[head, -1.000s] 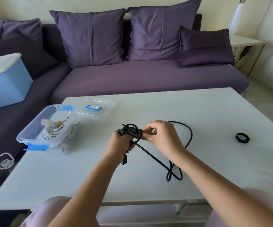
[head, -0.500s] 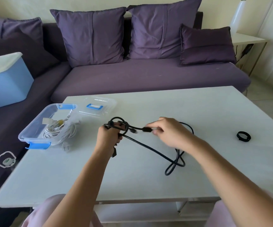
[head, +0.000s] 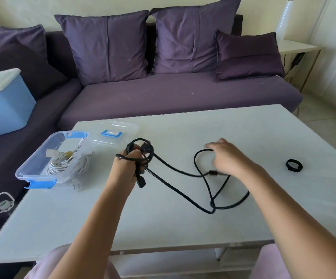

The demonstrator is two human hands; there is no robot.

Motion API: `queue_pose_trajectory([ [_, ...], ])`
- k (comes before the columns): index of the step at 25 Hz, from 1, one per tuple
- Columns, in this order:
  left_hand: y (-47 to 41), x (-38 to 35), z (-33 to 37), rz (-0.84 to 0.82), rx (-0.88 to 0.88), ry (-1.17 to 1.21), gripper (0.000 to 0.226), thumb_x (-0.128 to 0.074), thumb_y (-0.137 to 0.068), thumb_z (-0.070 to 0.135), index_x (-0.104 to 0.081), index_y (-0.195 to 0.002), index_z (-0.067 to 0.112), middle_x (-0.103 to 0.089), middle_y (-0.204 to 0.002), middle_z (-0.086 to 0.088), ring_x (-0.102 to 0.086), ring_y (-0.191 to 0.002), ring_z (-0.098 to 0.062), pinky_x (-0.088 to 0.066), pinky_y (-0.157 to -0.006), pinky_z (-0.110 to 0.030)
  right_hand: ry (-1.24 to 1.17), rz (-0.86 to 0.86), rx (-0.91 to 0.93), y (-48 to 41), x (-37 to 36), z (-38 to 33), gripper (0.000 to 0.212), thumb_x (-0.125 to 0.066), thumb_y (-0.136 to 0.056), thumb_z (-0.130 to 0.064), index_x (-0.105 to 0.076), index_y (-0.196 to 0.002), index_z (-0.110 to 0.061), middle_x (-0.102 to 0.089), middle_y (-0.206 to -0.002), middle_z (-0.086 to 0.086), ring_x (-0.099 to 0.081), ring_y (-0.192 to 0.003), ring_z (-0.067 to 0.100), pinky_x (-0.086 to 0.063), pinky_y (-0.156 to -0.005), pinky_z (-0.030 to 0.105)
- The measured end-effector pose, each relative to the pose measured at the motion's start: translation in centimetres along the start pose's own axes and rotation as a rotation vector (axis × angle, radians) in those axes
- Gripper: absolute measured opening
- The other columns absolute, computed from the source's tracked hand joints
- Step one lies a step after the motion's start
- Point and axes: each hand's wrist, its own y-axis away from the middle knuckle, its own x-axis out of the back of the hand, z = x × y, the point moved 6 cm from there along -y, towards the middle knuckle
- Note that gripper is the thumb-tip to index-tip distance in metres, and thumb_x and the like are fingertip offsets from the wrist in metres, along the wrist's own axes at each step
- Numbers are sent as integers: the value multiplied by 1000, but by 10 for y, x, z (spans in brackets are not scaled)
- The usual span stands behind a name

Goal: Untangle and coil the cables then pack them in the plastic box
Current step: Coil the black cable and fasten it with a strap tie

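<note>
Watching head cam remotely. L hand (head: 126, 168) is sitting centre-left of frame, fingers clenched round a small bunch of loops of the black cable (head: 175, 172), one plug end dangling below the fist. R hand (head: 227, 158) is hovering right of centre over the loose far loop; it's blurred, so I can't tell whether it's pinching the cable or just brushing it. What's changing: a sec ago both hands were working close together at the bunch. Half a sec ago the R hand was drawing one end out to the right. Now it's well apart from the L, and a thicker bit of cable near that end is lying on the table (head: 203, 125) just under the R wrist. The slack is sprawling across mid-frame in crossing loops. My read: the knot is opening up, so untangling is going fwd, but coiling of this cable isn't started properly yet. The plastic box (head: 32, 168) is sitting open at the table's left edge, a white cable (head: 68, 164) bundled inside and partly spilling over the near side, with its lid (head: 118, 129) lying just behind it. A small black ring (head: 293, 165) is lying far right, untouched.
</note>
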Motion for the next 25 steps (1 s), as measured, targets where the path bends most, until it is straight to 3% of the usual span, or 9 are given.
queue_pose_trajectory([
  [3,11,-13,2,-79,-98,-103,14,-43,-77,-2,-47,-66,5,-40,-45,6,-35,-40,-8,-29,-46,-21,-569,-180,253,19,-7,-57,37,-54,-91,-9,-54,-126,-19,-57,-128,-3,-52,-120,11,-37,-99,21],
  [5,18,-18,3,-110,-155,-183,17,-45,-66,9,-55,-72,-2,-42,-45,6,-37,-41,-8,-30,-46,-21,-863,-277,298,28,-13,-81,18,-50,-95,-10,-60,-110,-11,-69,-100,1,-66,-92,14,-47,-89,25],
  [8,19,-17,4,-84,-185,-222,32,-43,-63,14,-63,-84,1,-43,-49,3,-37,-43,-8,-28,-42,-21,-812,-151,364,34,-12,-88,24,-41,-100,-15,-57,-87,-2,-49,-55,-10,-38,-47,9,-36,-51,25],
  [10,20,-15,7,-65,-153,-144,27,-46,-65,17,-66,-83,13,-43,-63,-6,-38,-48,-9,-27,-41,-21,-761,-94,441,37,-6,-93,30,-40,-102,-23,-59,-82,-9,-31,-47,-10,-23,-47,9,-23,-49,22],
  [13,19,-13,14,-107,-162,-74,22,-50,-71,19,-71,-76,24,-50,-79,-6,-43,-62,-11,-31,-54,-21,-881,-287,501,43,1,-98,22,-47,-99,-29,-61,-114,-33,-29,-46,-10,-25,-44,8,-24,-46,17],
  [17,11,-6,20,-90,-98,107,21,-49,-73,5,-67,-73,16,-56,-66,0,-36,-45,-7,-27,-42,-17,-659,-320,425,35,8,-73,21,-54,-96,-23,-65,-112,-29,-41,-39,-11,-32,-38,5,-27,-48,21],
  [20,1,19,18,115,-5,162,25,-46,-83,-5,-65,-79,11,-62,-58,7,-37,-45,-8,-26,-39,-15,-293,-54,189,12,13,-27,21,-51,-97,-26,-71,-94,-21,-62,-52,-9,-45,-43,5,-36,-49,23],
  [22,1,22,16,133,0,156,26,-47,-83,-4,-67,-78,12,-64,-58,7,-37,-47,-10,-27,-40,-15,-233,73,67,3,11,-9,23,-48,-96,-22,-70,-97,-16,-73,-80,-4,-64,-72,15,-46,-66,27],
  [25,6,14,10,124,-25,159,25,-48,-84,-2,-68,-82,13,-63,-63,7,-34,-48,-11,-28,-42,-19,-105,261,76,8,6,-27,26,-48,-96,-19,-66,-113,-10,-66,-116,4,-55,-113,24,-39,-90,29],
])
